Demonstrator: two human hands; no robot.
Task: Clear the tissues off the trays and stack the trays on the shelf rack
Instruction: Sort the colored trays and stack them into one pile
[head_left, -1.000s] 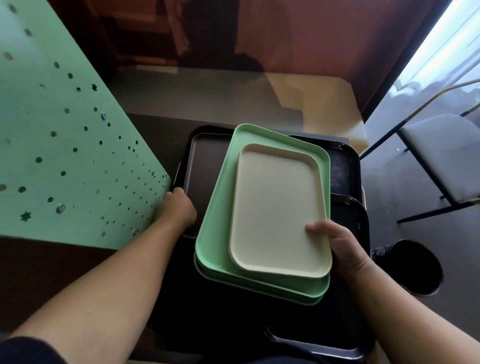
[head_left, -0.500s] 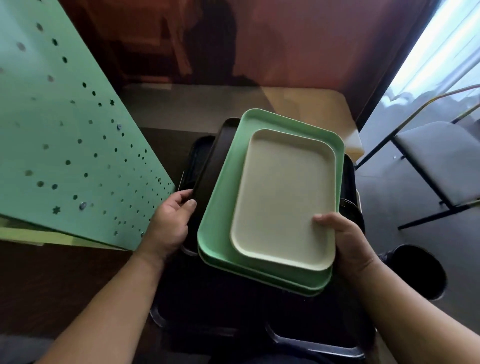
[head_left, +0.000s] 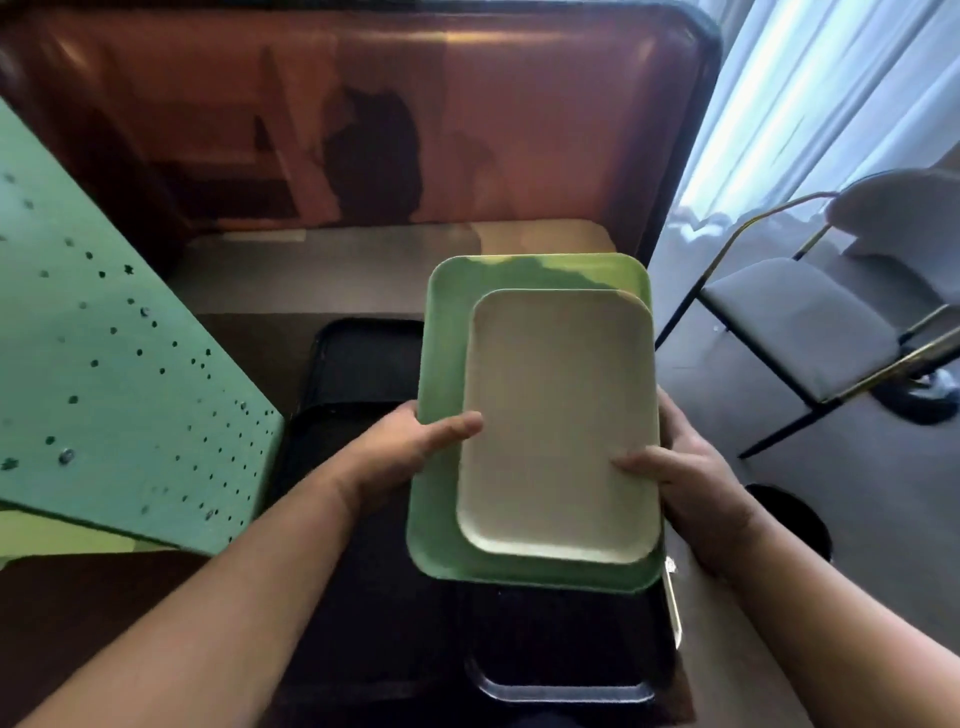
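A cream tray (head_left: 558, 421) lies nested on a larger green tray (head_left: 441, 353), and both are lifted above the dark surface. My left hand (head_left: 410, 452) grips the stack's left edge, thumb on the cream tray's rim. My right hand (head_left: 691, 478) holds the right edge, thumb on top. Black trays lie below: one (head_left: 363, 358) at the back left, another (head_left: 561, 675) near the front. No tissues show on any tray.
A green perforated panel (head_left: 114, 405) stands at the left. A reddish-brown padded seat back (head_left: 415, 114) rises behind a bench seat. At the right are a grey chair (head_left: 800, 322) with thin metal legs and a round black bin (head_left: 795, 519) on the floor.
My left hand left the black tray's edge and now grips the green and cream stack. The stack has been lifted and straightened, held by both hands.
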